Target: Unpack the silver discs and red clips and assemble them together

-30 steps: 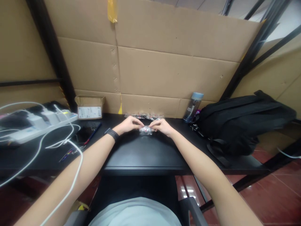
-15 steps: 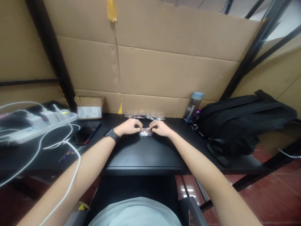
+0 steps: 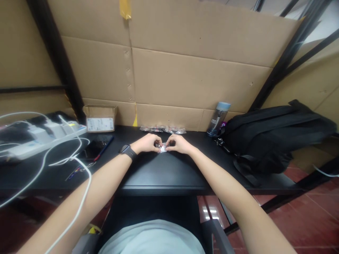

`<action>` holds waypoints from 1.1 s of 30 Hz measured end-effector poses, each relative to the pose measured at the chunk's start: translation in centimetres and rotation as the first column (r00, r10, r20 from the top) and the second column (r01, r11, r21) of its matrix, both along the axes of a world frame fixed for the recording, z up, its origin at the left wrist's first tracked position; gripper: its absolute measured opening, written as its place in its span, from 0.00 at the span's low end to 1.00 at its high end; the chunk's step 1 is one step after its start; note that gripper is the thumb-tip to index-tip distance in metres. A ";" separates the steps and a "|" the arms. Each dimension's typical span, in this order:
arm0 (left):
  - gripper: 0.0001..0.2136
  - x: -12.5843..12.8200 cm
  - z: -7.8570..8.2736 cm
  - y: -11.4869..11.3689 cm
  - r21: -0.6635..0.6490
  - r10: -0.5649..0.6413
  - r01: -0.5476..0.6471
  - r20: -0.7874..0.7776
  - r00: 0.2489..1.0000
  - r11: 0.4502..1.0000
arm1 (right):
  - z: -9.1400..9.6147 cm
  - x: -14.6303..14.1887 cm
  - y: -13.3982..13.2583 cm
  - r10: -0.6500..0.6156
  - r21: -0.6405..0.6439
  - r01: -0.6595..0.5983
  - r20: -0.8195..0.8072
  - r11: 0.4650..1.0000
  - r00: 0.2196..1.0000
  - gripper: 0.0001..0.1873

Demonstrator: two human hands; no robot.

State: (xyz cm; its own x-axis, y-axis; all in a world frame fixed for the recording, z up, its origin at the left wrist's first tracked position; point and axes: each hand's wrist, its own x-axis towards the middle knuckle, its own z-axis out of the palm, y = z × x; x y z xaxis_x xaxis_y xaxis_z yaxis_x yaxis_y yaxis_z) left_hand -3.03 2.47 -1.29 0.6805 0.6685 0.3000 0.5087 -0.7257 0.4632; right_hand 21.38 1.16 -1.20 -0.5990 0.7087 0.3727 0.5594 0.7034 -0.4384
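Observation:
A small shiny clear plastic packet [image 3: 162, 148] is pinched between both hands over the middle of the black desk. My left hand [image 3: 148, 143], with a dark watch on its wrist, has thumb and fingers closed on the packet's left side. From the other side, my right hand [image 3: 178, 144] grips the right edge in the same way. What is inside the packet is too small to make out. Just beyond my fingers lies a row of similar clear packets [image 3: 173, 130] against the cardboard wall.
At the left stand an open cardboard box [image 3: 100, 118] and a white power strip [image 3: 29, 149] with plugs and loose cables, near a dark phone [image 3: 94, 148]. One white cable crosses my left forearm. To the right are a water bottle [image 3: 218, 119] and a black backpack [image 3: 275, 135].
My hands have drawn a little closer together, and my fingers have shifted lower round the packet, covering more of it. The view has tilted slightly.

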 end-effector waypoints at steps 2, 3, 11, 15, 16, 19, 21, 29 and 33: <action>0.13 0.0 -0.1 0.0 0.011 0.009 -0.009 -0.011 1.000 1.000 | 0.0 0.0 0.0 -0.005 -0.024 0.005 0.015 1.000 1.000 0.11; 0.13 0.0 -0.1 0.0 0.015 0.014 -0.014 -0.017 1.000 1.000 | 0.0 0.0 0.0 -0.006 -0.038 0.007 0.027 0.999 1.000 0.11; 0.13 0.2 -0.3 0.1 -0.005 0.020 -0.020 -0.025 0.999 1.000 | 0.3 0.1 0.0 0.024 -0.031 -0.022 0.073 0.999 0.997 0.12; 0.13 0.1 -0.1 0.1 -0.003 0.023 -0.023 -0.057 0.998 1.000 | 0.2 0.1 0.0 0.015 -0.054 -0.013 0.036 0.998 0.999 0.15; 0.13 0.1 0.0 0.0 0.002 0.022 -0.022 -0.065 0.998 1.000 | 0.2 0.2 -0.1 0.018 -0.086 -0.016 0.020 0.996 1.000 0.15; 0.13 0.1 0.2 -0.2 0.046 0.002 0.002 -0.089 0.996 0.999 | 0.3 0.2 -0.3 0.020 -0.160 -0.022 -0.014 0.987 1.000 0.16; 0.14 0.1 0.3 -0.4 0.075 -0.010 0.017 -0.098 0.995 0.997 | 0.4 0.1 -0.5 0.006 -0.162 -0.009 -0.020 0.987 1.000 0.16; 0.17 0.4 0.3 -0.6 0.056 0.022 -0.019 -0.065 0.998 0.998 | 0.6 -0.1 -0.9 -0.007 -0.118 0.003 -0.036 0.993 0.999 0.21; 0.15 0.6 0.4 -0.7 0.095 0.016 -0.016 -0.001 1.000 0.995 | 0.5 -0.4 -1.0 -0.014 -0.096 0.012 -0.019 0.995 1.000 0.19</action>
State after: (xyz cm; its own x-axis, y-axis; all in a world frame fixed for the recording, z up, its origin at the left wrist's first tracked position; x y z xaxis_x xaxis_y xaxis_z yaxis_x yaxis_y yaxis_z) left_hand -2.47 1.81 -0.92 0.6706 0.6476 0.3618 0.5212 -0.7583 0.3915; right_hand 21.01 0.12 -0.67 -0.5828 0.7495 0.3140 0.5590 0.6503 -0.5144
